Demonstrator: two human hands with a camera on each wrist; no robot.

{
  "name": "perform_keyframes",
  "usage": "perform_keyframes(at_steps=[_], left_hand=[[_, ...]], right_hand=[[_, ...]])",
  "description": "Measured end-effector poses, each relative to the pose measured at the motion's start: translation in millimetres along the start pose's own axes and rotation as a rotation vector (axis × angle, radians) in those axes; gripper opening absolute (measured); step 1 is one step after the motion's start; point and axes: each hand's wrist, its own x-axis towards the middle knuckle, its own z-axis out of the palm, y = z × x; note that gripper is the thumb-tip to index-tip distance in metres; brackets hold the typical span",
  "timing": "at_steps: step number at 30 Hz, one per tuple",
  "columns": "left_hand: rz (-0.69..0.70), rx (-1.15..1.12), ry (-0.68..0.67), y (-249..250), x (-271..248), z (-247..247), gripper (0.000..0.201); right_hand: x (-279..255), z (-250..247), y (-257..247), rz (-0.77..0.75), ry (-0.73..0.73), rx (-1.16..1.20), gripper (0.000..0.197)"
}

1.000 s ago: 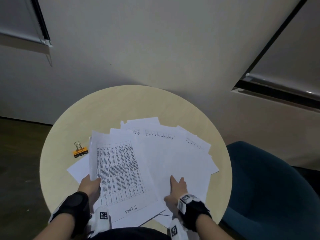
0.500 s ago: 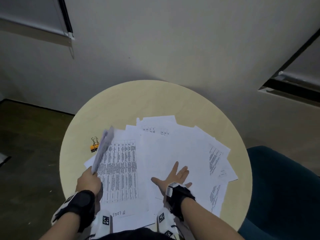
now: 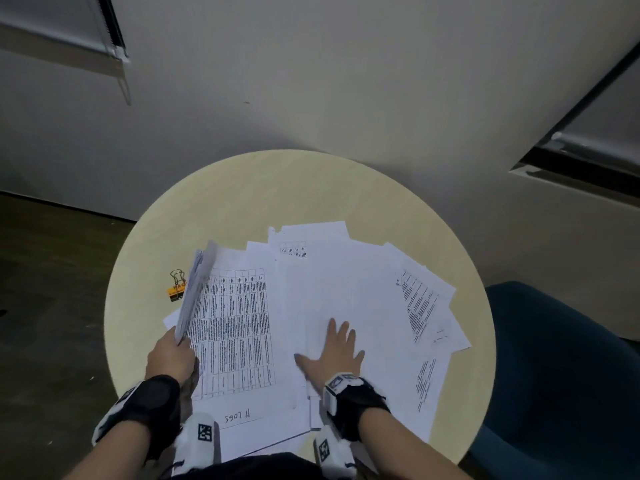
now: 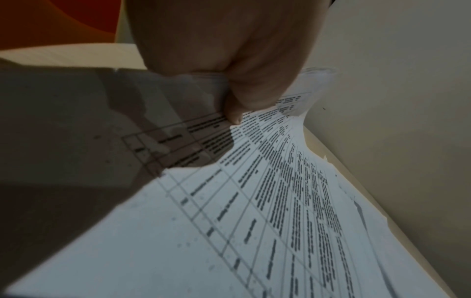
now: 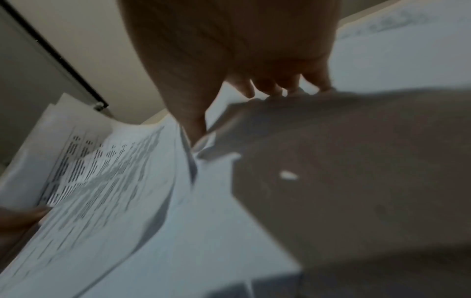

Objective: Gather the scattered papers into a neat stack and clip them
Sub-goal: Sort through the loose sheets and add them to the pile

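Two hands: left hand (image 3: 171, 358) grips lifted sheaf (image 3: 195, 289); right hand (image 3: 334, 355) flat on papers (image 3: 374, 292)

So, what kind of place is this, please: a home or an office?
Probably an office or meeting corner, though I cannot be sure. A small round table carries printed papers and a binder clip, with a blue upholstered chair beside it and a roller blind behind.

You're at a round pale bench (image 3: 214, 216) set against a grey wall (image 3: 311, 81); a blue chair (image 3: 561, 375) stands at its right, dark floor (image 3: 45, 306) left.
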Motion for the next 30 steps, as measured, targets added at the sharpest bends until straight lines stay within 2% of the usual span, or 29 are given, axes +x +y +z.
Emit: perform_keyframes(at_steps=[2,4,7,10,14,16,18,19,23,24,28,30], left_hand=[[0.004,-0.019,-0.015,0,-1,-1,0.01],[0.014,-0.028,-0.022,0,-2,-3,0.01],[0.019,-0.035,-0.019,-1,-2,-4,0.008],[0.016,-0.03,-0.022,0,-1,-5,0.007],[0.014,-0.013,-0.026,-1,1,-4,0.008],[0.012,-0.011,-0.022,-1,1,-3,0.01],[0.016,-0.004,-0.025,-1,2,-3,0.009],[0.015,0.0,-0.026,0,3,-3,0.009],[0.012,0.001,-0.025,0,4,-3,0.01],[0.013,0.0,-0.021,0,4,-3,0.01],[0.01,-0.002,-0.009,-2,5,-1,0.01],[0.006,-0.003,-0.008,-2,5,0,0.01]], right_hand=[[1,5,-4,-0.023,-0.046,-0.114,0.105],[8,1,2,-0.023,-0.029,-0.135,0.104],[18,-12,12,-0.026,0.022,-0.128,0.081],[17,-25,17,-0.095,0.123,-0.2,0.054],[14,-58,25,-0.155,0.218,-0.217,0.052],[20,-69,26,-0.308,0.269,-0.156,0.054],[30,-70,27,-0.501,0.239,-0.139,0.053],[36,-68,30,-0.549,0.213,-0.174,0.05],[42,-60,36,-0.529,0.157,-0.307,0.037],[41,-58,36,-0.514,0.128,-0.349,0.04],[42,-58,31,-0.453,-0.032,-0.52,0.084],[43,-57,26,-0.452,-0.048,-0.581,0.088]])
